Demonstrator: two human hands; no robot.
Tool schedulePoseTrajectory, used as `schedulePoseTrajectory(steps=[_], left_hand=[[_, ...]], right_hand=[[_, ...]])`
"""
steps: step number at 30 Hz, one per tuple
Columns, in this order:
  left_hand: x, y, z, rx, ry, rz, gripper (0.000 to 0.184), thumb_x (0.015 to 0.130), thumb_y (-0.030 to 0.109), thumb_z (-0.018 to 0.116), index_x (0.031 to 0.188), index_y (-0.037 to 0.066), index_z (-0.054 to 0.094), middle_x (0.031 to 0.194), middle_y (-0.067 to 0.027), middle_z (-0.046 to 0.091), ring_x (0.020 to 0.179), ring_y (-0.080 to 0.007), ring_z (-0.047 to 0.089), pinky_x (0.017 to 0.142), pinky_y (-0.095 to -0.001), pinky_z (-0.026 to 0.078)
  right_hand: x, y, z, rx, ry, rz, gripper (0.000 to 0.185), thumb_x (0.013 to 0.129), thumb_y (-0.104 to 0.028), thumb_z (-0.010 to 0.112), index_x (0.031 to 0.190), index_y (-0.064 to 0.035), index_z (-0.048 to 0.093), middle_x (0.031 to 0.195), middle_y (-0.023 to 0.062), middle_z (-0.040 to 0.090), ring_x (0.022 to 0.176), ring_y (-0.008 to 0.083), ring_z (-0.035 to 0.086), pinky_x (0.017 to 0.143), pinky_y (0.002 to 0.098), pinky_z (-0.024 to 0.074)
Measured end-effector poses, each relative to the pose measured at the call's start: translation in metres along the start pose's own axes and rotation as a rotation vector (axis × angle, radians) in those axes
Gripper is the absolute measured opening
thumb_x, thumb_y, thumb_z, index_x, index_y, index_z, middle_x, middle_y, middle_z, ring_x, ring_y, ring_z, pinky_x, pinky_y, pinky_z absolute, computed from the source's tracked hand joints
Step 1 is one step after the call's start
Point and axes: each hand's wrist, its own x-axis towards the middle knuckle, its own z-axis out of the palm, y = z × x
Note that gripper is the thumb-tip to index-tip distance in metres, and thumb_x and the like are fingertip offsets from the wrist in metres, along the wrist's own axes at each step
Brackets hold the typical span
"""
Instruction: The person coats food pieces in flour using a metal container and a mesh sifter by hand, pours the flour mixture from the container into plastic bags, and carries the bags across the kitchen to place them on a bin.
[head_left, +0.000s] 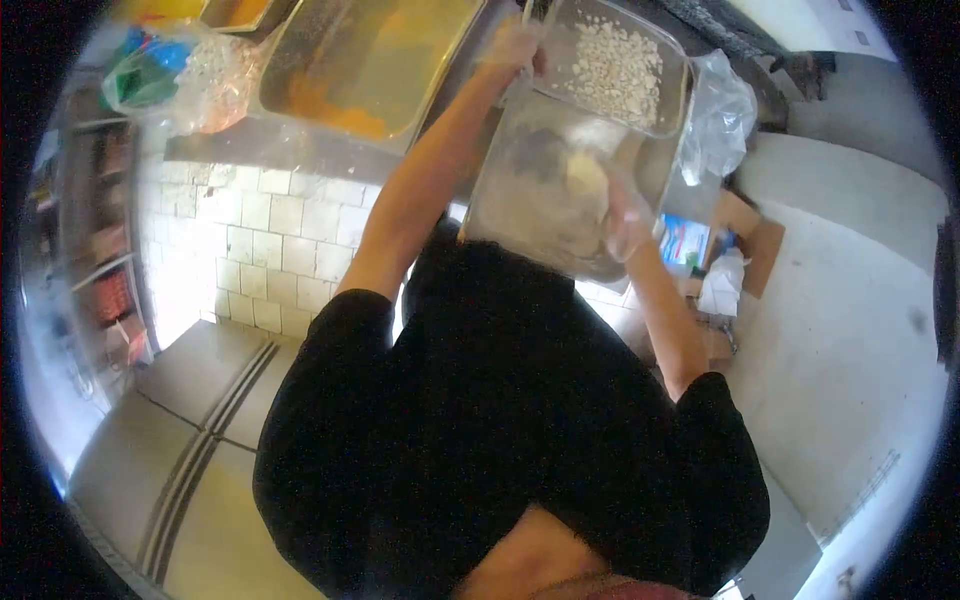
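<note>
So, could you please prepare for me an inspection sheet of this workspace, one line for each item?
Surface: grey counter edge, only partly visible.
Job's things: metal tray, smeared inside; container of white chunks beyond it; pale yellow piece, blurred.
Clutter: clear plastic bag right of the container; orange-smeared tray at upper left; blue-labelled package at right.
Hands: left hand near the container's left side; right hand over the metal tray, by the yellow piece; both grips too blurred to judge.
Cables: nothing seen for certain.
Surroundings: white tiles; grey door panels.
</note>
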Motion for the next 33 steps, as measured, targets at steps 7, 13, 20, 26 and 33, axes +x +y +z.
schedulePoseTrajectory(steps=[7,13,20,26,33], left_hand=[[-0.002,-0.014,0.003,-0.473,-0.359,-0.267,0.037,0.086,0.029,0.049,0.063,0.003,0.06,0.061,-0.0127,0.064,0.051,-0.0238,0.062,0.051,-0.0373,0.051],[0.0,0.007,-0.009,-0.731,-0.285,-0.5,0.049,0.091,0.038,0.044,0.06,0.003,0.058,0.056,-0.0121,0.061,0.047,-0.0223,0.061,0.046,-0.0363,0.05],[0.001,0.01,-0.019,-0.585,-0.43,-0.417,0.037,0.088,0.025,0.047,0.065,0.0,0.061,0.057,-0.0114,0.062,0.047,-0.0228,0.061,0.047,-0.036,0.05],[0.003,0.037,-0.042,-0.703,-0.298,-0.841,0.028,0.084,0.022,0.052,0.066,0.001,0.061,0.067,-0.012,0.062,0.062,-0.0235,0.06,0.056,-0.0371,0.046],[0.007,0.02,-0.033,-0.547,-0.478,-0.806,0.034,0.088,0.025,0.046,0.068,0.001,0.06,0.065,-0.0121,0.06,0.06,-0.0226,0.06,0.056,-0.0386,0.045]], right_hand=[[0.017,-0.119,0.022,-0.142,0.298,-0.373,0.043,0.092,-0.037,0.05,0.118,-0.0036,0.056,0.113,0.0111,0.06,0.11,0.0204,0.054,0.095,0.0352,0.0432],[0.152,-0.12,-0.066,-1.246,0.187,-1.1,0.038,0.095,-0.029,0.042,0.122,-0.0059,0.055,0.125,0.0109,0.054,0.117,0.0261,0.048,0.1,0.0381,0.0349],[-0.019,-0.059,-0.036,-1.309,0.132,-0.746,0.036,0.094,-0.019,0.038,0.124,-0.0063,0.052,0.123,0.0134,0.053,0.117,0.0281,0.047,0.094,0.0381,0.0397],[0.083,0.075,-0.032,-1.5,0.193,-0.909,0.038,0.094,-0.022,0.044,0.126,-0.0025,0.049,0.126,0.0098,0.051,0.112,0.0252,0.048,0.091,0.0363,0.043],[0.116,0.116,0.018,-1.158,-0.173,-0.919,0.041,0.095,-0.026,0.042,0.128,-0.0042,0.048,0.131,0.0102,0.047,0.118,0.0254,0.043,0.096,0.0384,0.0357]])
